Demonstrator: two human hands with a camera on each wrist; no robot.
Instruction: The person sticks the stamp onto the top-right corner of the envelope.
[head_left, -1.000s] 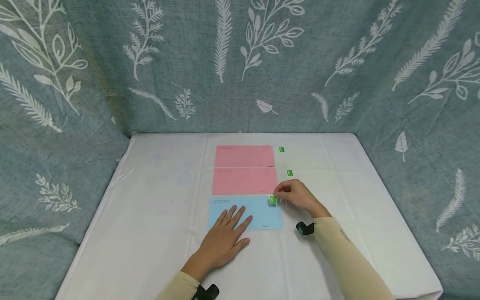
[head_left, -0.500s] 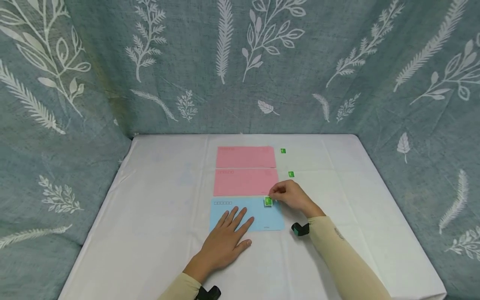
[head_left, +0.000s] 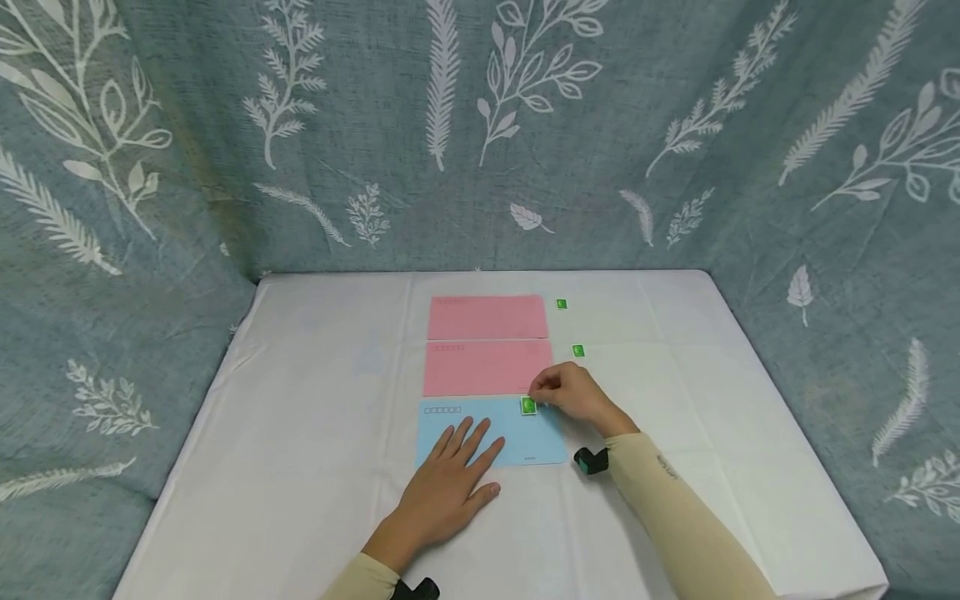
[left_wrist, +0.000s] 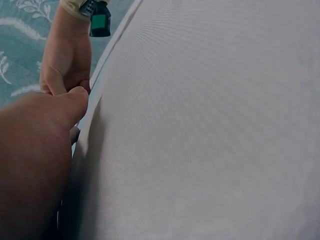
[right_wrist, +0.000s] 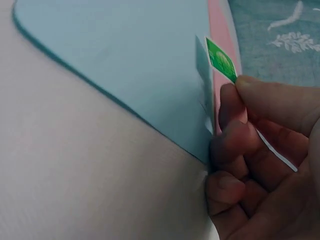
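A light blue envelope (head_left: 510,437) lies on the white table, with a row of small printed boxes at its upper left. Spread flat, my left hand (head_left: 446,492) rests on its lower left part. Between thumb and forefinger my right hand (head_left: 573,393) pinches a small green stamp (head_left: 528,406) by its corner, over the envelope's upper right corner. The right wrist view shows the stamp (right_wrist: 220,59) tilted, its shadow falling on the blue paper. In the left wrist view my left thumb (left_wrist: 75,102) shows in front of the right hand.
Two pink envelopes lie in line beyond the blue one, a nearer one (head_left: 487,369) and a farther one (head_left: 487,318). Two more green stamps, the nearer stamp (head_left: 578,351) and the farther stamp (head_left: 562,304), lie to their right. A leaf-patterned curtain (head_left: 337,125) surrounds the table.
My right hand has moved left with the stamp, from the blue envelope's right edge to a spot further in over its upper right corner. The left hand has stayed in place.
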